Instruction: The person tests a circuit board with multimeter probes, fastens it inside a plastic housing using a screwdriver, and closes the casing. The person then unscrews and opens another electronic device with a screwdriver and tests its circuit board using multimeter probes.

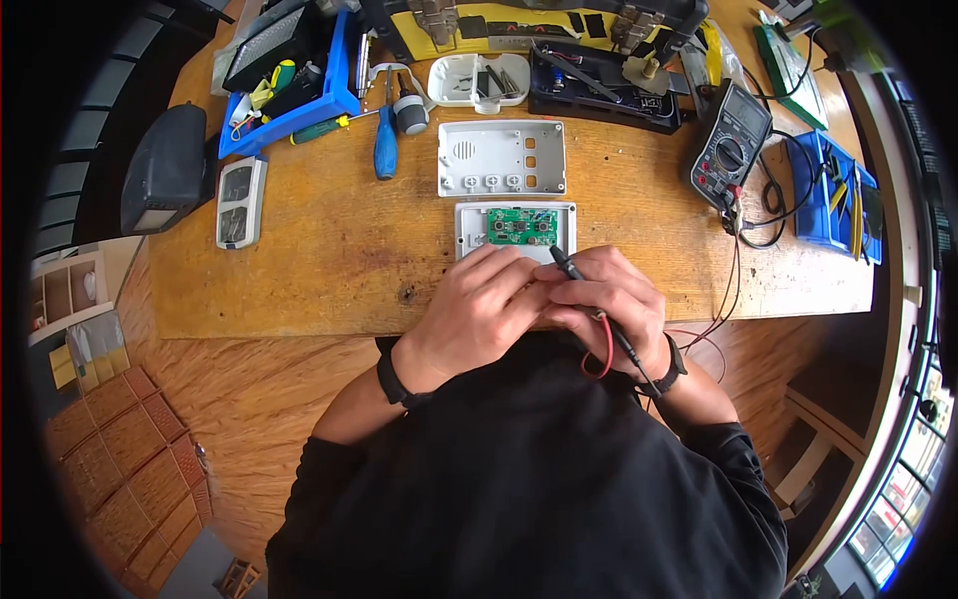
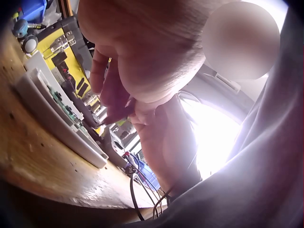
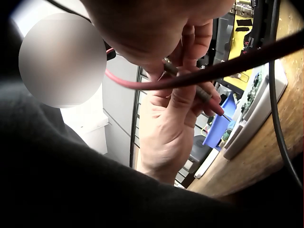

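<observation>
A green circuit board (image 1: 521,227) lies in an opened light-grey housing half (image 1: 567,225), just beyond both hands. My left hand (image 1: 474,311) has its fingers curled round a red-tipped probe (image 3: 205,95), seen in the right wrist view. The right hand (image 1: 619,304) holds a black probe (image 1: 621,339) slanting across its fingers, and its fingertips meet the left hand's around the red-tipped probe. In the left wrist view the board (image 2: 66,107) stands apart from the left hand (image 2: 147,52). Part of the housing's near side is hidden behind the hands.
Beyond the housing lies its other half (image 1: 499,180). A multimeter (image 1: 731,150) with cables is at the right, beside a blue bin (image 1: 818,220). Screwdrivers (image 1: 385,145), a white tray (image 1: 449,90) and another blue bin (image 1: 289,130) stand at the back. A grey-white device (image 1: 239,203) lies left.
</observation>
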`<state>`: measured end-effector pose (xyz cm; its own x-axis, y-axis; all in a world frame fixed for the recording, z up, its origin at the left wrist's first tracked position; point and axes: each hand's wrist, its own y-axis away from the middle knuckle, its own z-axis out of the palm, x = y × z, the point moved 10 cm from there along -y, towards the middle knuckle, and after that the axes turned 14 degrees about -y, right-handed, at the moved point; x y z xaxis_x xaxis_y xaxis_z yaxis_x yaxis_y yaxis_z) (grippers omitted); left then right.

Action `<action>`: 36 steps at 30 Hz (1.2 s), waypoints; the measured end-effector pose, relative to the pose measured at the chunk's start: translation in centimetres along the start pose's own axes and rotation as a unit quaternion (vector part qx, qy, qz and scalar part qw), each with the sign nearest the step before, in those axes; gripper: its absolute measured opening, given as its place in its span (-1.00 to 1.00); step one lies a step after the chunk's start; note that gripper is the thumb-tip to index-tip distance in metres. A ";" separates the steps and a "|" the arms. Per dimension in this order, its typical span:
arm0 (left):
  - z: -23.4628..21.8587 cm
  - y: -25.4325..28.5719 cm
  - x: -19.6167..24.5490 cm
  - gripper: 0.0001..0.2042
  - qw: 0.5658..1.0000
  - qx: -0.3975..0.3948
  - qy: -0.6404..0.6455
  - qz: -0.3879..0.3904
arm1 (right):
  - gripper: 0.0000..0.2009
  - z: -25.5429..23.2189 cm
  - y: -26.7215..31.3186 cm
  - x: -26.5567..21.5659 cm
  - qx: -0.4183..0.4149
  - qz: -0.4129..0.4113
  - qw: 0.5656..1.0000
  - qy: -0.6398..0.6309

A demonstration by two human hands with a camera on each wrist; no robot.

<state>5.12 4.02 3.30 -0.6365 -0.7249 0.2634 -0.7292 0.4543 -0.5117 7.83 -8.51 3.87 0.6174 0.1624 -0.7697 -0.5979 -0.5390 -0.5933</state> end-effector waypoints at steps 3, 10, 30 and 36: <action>-0.6 -0.2 -0.6 -0.71 1.000 0.000 0.008 -0.029 | -0.73 -2.9 0.8 -0.9 0.044 0.017 0.999 0.016; 0.5 2.1 -4.5 -0.56 0.989 -0.036 -0.106 -0.092 | -0.68 -8.7 -0.6 1.1 -0.070 0.135 0.920 0.361; 1.1 3.8 -3.5 -0.65 0.989 -0.052 -0.114 -0.077 | -0.41 -4.2 0.5 2.3 -0.169 0.144 0.889 0.400; 0.5 4.6 -3.6 -0.70 0.991 -0.027 -0.103 -0.080 | -0.53 -0.2 4.2 3.1 -0.134 0.150 0.925 0.323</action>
<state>4.19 8.50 -0.46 -0.4513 -0.8777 0.1612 -0.8321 0.3485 -0.4315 7.31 -10.42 -0.91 0.6719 -0.5098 -0.5372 -0.6981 -0.6783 -0.2295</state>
